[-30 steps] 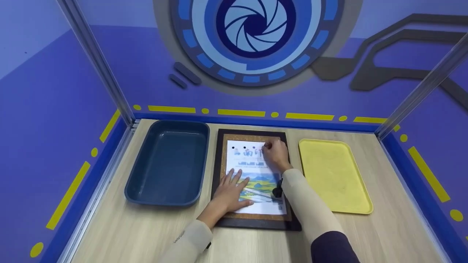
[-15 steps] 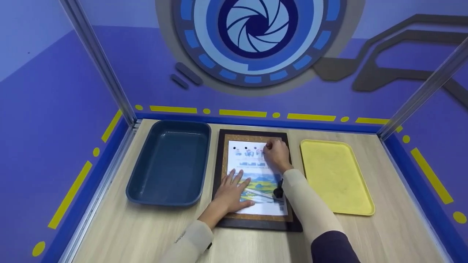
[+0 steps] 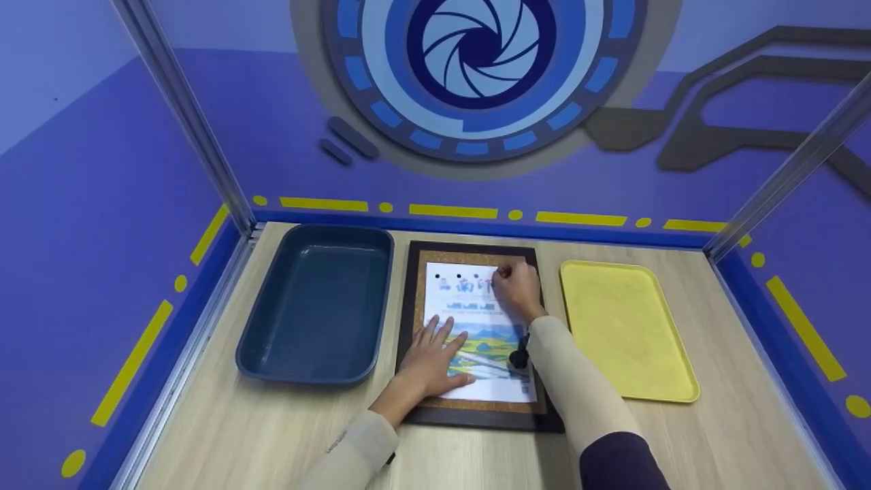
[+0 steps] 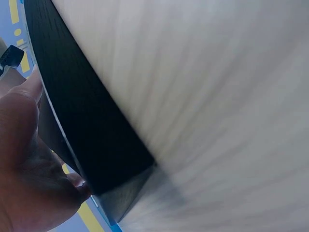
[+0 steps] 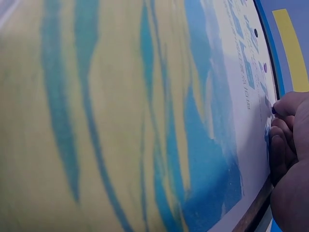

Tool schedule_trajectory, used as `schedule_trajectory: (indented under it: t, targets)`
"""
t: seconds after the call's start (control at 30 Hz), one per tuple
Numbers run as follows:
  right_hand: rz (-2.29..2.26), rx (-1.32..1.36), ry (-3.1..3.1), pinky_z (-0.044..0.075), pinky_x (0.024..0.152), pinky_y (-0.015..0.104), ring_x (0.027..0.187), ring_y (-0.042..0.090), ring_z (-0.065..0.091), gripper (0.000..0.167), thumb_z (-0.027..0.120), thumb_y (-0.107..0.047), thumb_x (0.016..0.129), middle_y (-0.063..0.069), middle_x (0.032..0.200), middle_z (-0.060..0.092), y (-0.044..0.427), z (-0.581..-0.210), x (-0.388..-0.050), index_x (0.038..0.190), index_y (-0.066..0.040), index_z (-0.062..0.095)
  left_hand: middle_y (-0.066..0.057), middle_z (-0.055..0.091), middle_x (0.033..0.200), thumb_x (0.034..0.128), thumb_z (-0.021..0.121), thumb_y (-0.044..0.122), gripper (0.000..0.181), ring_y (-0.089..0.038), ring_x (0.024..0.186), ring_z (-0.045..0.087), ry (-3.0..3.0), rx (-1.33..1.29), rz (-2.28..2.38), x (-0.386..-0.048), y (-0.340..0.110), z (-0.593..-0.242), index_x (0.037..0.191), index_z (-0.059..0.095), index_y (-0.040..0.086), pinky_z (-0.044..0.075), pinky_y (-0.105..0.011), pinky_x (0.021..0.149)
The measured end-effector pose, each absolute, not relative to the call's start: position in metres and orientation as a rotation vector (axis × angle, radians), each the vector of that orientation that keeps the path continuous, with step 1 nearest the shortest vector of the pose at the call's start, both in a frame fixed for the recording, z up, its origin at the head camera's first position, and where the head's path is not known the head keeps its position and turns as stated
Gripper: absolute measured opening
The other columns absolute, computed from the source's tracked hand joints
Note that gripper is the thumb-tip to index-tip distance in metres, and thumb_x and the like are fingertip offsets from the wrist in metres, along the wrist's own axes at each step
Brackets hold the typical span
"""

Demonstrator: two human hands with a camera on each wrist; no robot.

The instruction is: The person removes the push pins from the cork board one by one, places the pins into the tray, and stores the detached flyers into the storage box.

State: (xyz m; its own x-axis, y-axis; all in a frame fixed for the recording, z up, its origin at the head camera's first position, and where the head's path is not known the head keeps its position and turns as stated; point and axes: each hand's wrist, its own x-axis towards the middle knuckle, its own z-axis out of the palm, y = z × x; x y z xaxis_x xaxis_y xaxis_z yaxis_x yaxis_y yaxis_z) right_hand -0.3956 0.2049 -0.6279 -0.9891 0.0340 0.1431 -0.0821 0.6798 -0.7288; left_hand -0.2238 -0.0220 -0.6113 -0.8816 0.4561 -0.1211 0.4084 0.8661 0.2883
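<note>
A printed paper sheet [image 3: 480, 391] lies on a dark-framed cork board [image 3: 486, 417]. Spread fingers of the left hand [image 3: 427, 361] rest on its lower left part; the left wrist view shows this hand [image 4: 34, 169] beside the frame's dark edge [image 4: 87, 116]. At the sheet's upper right corner is the right hand [image 3: 518, 289], fingers curled. In the right wrist view, that hand [image 5: 292, 150] pinches a small dark pin [image 5: 273, 110] against the sheet. Two black pins [image 3: 437, 275] and a purple pin [image 3: 475, 275] stand in a row along the top edge.
A deep dark blue tray [image 3: 316, 313] stands left of the board, and a shallow yellow tray [image 3: 626, 327] lies to its right. Purple and blue panels [image 3: 442, 187] enclose the wooden table [image 3: 469, 463] at the back and sides.
</note>
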Motion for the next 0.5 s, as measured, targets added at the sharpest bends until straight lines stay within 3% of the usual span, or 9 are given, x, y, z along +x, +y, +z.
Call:
schedule_trajectory:
  t: [0.3,0.5]
  targets:
    - [1.251,0.041,-2.708,0.044,0.065,0.038,0.072,0.022,0.057,0.015,0.067,-0.008,0.095,0.005,0.077,0.062,0.2097,-0.6274,-0.3964,0.08,-0.01,0.066,-0.013,0.019,0.176,0.0986,0.06,0.068,0.085,-0.04,0.162,0.01,2.852,0.671,0.394,-0.2216,-0.0209,-0.6101,0.167,0.037,0.021,0.016,-0.056,0.129]
    - [1.297,0.031,-2.697,0.048,0.073,0.035,0.082,0.023,0.06,0.006,0.07,-0.007,0.096,0.01,0.088,0.068,0.2104,-0.6225,-0.3976,0.093,-0.003,0.073,-0.012,0.016,0.177,0.0984,0.059,0.069,0.087,-0.039,0.163,0.007,2.85,0.661,0.382,-0.2235,-0.0222,-0.6137,0.168,0.035,0.023,0.014,-0.056,0.129]
